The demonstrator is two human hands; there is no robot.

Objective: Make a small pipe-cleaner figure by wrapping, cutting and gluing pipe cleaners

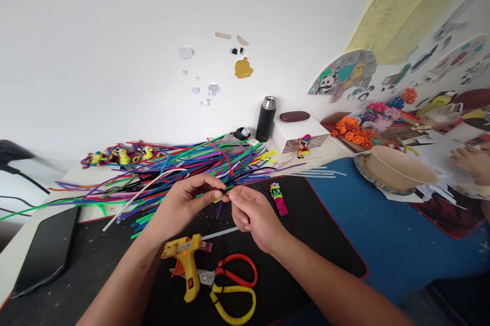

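My left hand and my right hand meet above the black mat. Thumb and forefinger of each hand pinch a small piece of black pipe cleaner between them; its exact shape is partly hidden by the fingertips. Behind the hands lies a loose heap of coloured pipe cleaners. Below them rest a yellow glue gun, its small light lit and a glue stick out of its back, and scissors with one red and one yellow handle. A small pink and green pipe-cleaner figure lies right of my right hand.
A phone-like black tablet lies at the left. Finished pipe-cleaner dolls sit at the back left. Along the wall stand a black thermos and a white box. Rightward are a bowl and another person's hand.
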